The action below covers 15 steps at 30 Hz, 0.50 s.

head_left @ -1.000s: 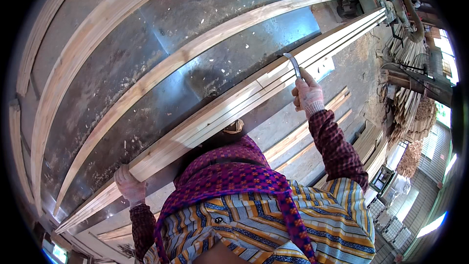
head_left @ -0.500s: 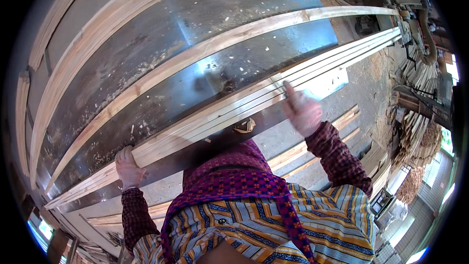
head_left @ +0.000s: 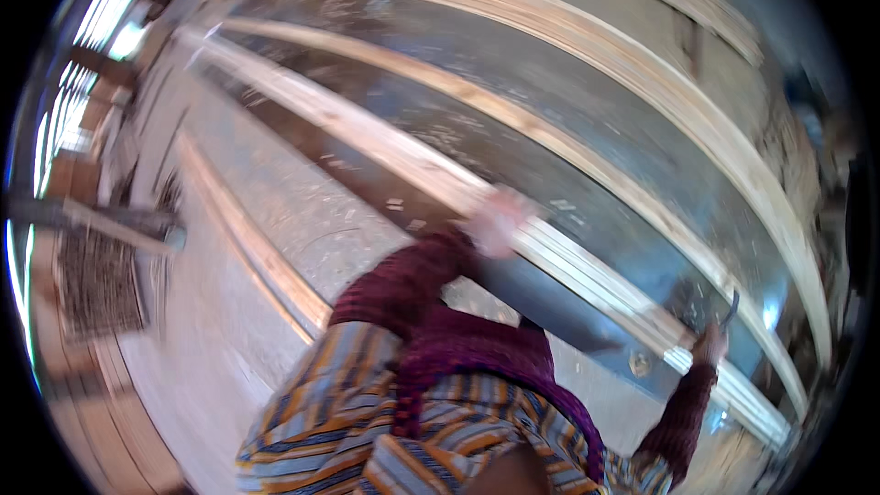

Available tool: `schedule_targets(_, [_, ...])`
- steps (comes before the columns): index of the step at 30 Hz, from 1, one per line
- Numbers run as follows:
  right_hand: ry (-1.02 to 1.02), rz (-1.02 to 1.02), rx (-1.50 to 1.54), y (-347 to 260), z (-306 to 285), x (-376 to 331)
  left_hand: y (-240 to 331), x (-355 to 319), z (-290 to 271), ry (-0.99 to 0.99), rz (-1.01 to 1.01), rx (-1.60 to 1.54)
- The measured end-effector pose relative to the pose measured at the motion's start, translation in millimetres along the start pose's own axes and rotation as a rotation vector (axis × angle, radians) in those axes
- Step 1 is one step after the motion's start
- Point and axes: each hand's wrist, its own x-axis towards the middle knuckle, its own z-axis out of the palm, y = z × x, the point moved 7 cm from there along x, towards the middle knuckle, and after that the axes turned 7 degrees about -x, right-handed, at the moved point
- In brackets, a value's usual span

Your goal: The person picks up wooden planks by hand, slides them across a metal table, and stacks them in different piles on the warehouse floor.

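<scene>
A bundle of long pale wooden strips (head_left: 587, 261) runs slantwise along the near edge of a dark metal-topped table. My left hand (head_left: 500, 220) rests across the bundle at mid-length, its fingers smeared by motion. Farther right, my right hand (head_left: 710, 344) is closed beside the same strips. A thin, dark, curved tool (head_left: 731, 308) sticks up from its fingers; its kind is too blurred to make out. Both hands look pale, as if in thin gloves.
A single long strip (head_left: 513, 115) lies farther back on the metal tabletop (head_left: 412, 82), which has scattered chips. Beyond it are thicker boards (head_left: 587, 27). More strips (head_left: 247, 229) lie on the floor at left, near a stacked brown bundle (head_left: 99, 284).
The view has swung toward the left end of the table. My left hand has shifted along the strips from their stepped end. My right hand is now farther right, with the dark tool showing.
</scene>
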Motion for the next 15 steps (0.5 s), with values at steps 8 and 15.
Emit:
schedule_targets(8, [-0.368, -0.377, -0.287, -139.9, 315.5, -262.6, -32.2, -198.9, -79.8, 0.335, 0.036, -0.189])
schedule_targets(15, [-0.410, -0.921, -0.969, -245.5, 525.6, -355.8, -207.9, -481.6, 1.7, 0.281, -0.821, -0.413])
